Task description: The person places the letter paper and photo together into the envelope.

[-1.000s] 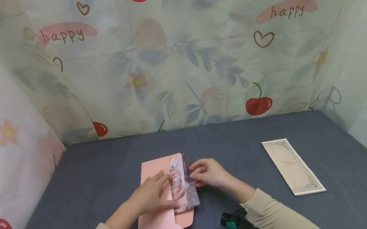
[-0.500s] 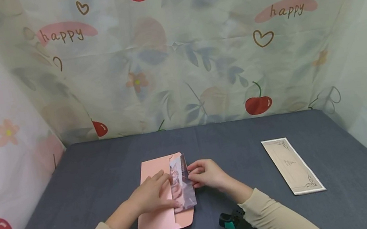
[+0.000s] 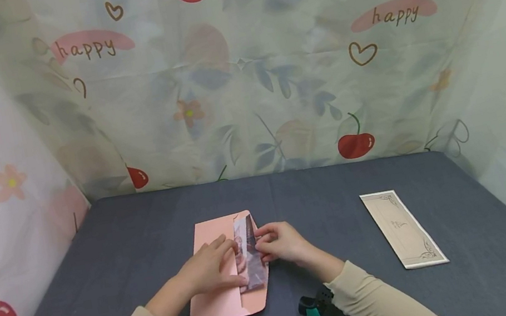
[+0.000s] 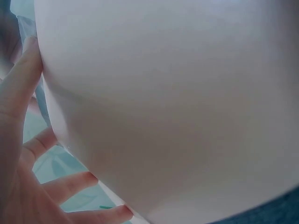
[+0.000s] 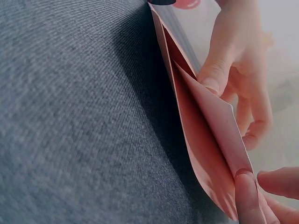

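Observation:
A pink envelope [image 3: 223, 307] lies on the table, its mouth towards the right. A printed picture card [image 3: 254, 268] sits partly inside that mouth, with a strip still showing. My left hand [image 3: 208, 267] rests across the envelope, holding the edge of its mouth between thumb and fingers. In the left wrist view the envelope's bulging panel [image 4: 177, 102] fills most of the picture. My right hand [image 3: 283, 243] pinches the card's outer edge with thumb and forefinger. Seen from the right wrist, the envelope flap [image 5: 201, 158] lies below the card's pale back [image 5: 224, 126].
A long beige printed card [image 3: 405, 230] with a white border lies on the right of the dark table cloth [image 3: 320, 191]. A patterned curtain [image 3: 241, 92] closes off the back and both sides. Black wrist devices [image 3: 314, 305] sit at the cuffs.
My right hand has moved left, and the picture card has slid further into the envelope. More of the flap now shows beyond the card. My left hand has stayed in place.

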